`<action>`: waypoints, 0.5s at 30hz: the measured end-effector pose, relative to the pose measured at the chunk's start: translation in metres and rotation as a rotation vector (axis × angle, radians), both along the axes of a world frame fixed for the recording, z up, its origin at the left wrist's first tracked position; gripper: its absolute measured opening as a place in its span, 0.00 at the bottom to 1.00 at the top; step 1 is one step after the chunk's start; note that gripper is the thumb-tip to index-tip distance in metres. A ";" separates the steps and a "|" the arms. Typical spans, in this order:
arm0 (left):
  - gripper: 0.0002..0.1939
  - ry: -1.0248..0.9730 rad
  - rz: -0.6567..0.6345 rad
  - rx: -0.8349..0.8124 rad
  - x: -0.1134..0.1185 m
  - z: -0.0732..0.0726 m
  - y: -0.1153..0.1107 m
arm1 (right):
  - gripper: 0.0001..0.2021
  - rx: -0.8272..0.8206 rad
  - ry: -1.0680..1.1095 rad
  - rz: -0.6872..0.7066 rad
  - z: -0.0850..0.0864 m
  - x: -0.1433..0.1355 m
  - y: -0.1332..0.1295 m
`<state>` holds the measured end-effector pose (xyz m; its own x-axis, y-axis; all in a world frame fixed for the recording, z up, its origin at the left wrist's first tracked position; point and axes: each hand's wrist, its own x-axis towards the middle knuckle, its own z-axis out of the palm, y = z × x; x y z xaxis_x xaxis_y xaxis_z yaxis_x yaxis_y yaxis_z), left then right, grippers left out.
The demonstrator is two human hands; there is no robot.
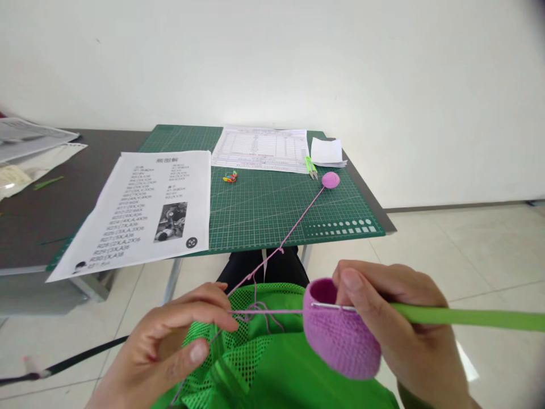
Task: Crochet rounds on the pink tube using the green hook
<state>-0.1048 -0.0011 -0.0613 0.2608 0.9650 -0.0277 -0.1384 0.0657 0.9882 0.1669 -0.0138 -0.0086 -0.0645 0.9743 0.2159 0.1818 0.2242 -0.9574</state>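
My right hand (395,318) is closed around a crochet hook (464,317) with a light green handle and a metal shaft. Its fingers also pinch the rim of a purple crocheted cup-shaped piece (343,346), and the hook's tip lies across that rim. From the piece, purple yarn (268,311) stretches left to my left hand (179,329). The curled fingers there carry the strand, with thumb and index finger apart. Another length of yarn rises from that hand to a small purple ball (330,180) on the green cutting mat (264,210).
A printed pattern sheet (149,210) overhangs the mat's front left edge. Further back lie a form (259,149), white paper slips (326,152), green thread snips (311,167) and small colourful stitch markers (230,177). Loose yarn rests on green mesh fabric (272,292) over my lap.
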 end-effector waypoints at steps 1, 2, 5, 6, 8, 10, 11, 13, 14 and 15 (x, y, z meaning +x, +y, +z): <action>0.08 0.086 -0.019 0.033 0.000 -0.001 0.001 | 0.23 -0.041 0.009 0.023 0.000 0.003 0.000; 0.08 0.171 -0.035 0.062 0.002 -0.003 0.002 | 0.24 -0.092 0.018 0.046 0.001 0.005 0.000; 0.13 0.332 0.022 0.085 0.014 -0.008 0.000 | 0.26 -0.246 0.028 0.104 0.000 0.010 0.000; 0.16 0.350 0.052 0.075 0.020 -0.009 -0.002 | 0.26 -0.278 0.023 0.114 -0.001 0.011 0.000; 0.19 0.333 0.113 0.033 0.031 -0.011 -0.007 | 0.26 -0.313 0.014 0.127 -0.004 0.012 -0.001; 0.22 0.258 0.163 -0.037 0.041 -0.013 -0.013 | 0.26 -0.343 0.014 0.131 -0.008 0.012 -0.001; 0.22 0.218 0.171 -0.080 0.043 -0.015 -0.015 | 0.26 -0.352 0.017 0.134 -0.009 0.012 -0.002; 0.21 0.158 0.181 -0.165 0.044 -0.019 -0.018 | 0.26 -0.369 0.026 0.147 -0.012 0.012 -0.002; 0.19 0.139 0.189 -0.202 0.043 -0.021 -0.020 | 0.26 -0.375 0.031 0.154 -0.013 0.012 -0.002; 0.16 0.119 0.201 -0.236 0.041 -0.023 -0.021 | 0.26 -0.381 0.037 0.161 -0.015 0.012 -0.002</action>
